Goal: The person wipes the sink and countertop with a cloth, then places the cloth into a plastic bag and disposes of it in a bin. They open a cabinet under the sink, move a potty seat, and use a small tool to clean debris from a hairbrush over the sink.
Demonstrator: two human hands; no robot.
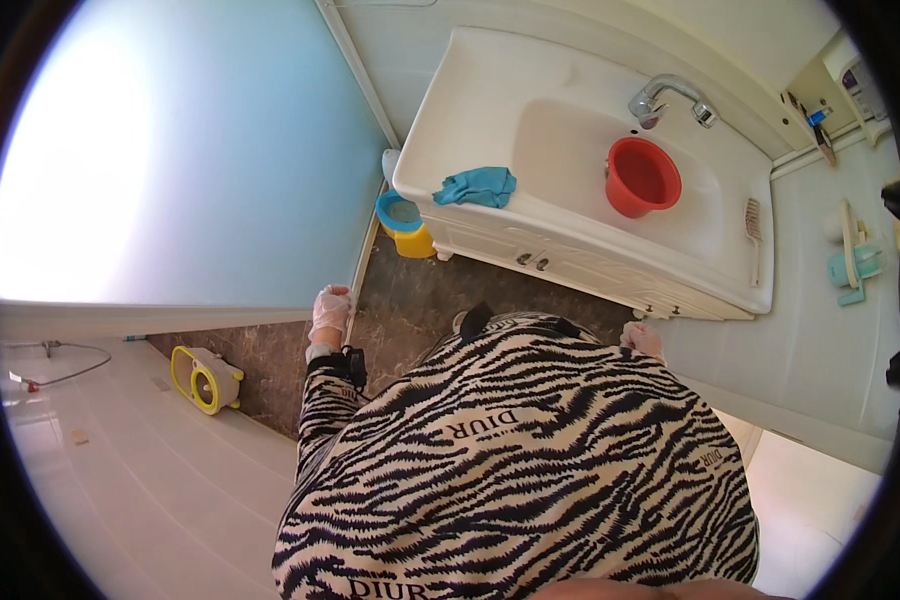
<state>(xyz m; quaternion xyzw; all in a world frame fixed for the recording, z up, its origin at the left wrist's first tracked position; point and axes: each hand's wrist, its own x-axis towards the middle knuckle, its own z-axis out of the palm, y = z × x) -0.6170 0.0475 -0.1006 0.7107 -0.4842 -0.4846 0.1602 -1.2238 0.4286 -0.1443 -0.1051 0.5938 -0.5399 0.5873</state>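
Note:
My left hand (331,310), in a clear thin plastic glove, is beside the lower corner of the frosted glass panel (260,190). Its fingers are curled in, and I see nothing in them. On the other side, my right hand (643,340), also gloved, is low by my body, near the front of the white vanity cabinet (590,275). Its fingers look curled with nothing visible in them; my patterned top covers part of it. A red plastic basin (643,178) sits in the white sink (540,130). A crumpled blue cloth (477,187) lies on the counter's front left edge.
A chrome faucet (670,97) rises behind the basin. A pale brush (753,240) lies at the sink's right end. Beside the cabinet stand blue and yellow containers (407,228) on the dark floor (400,310). A white and yellow appliance (207,382) is at lower left.

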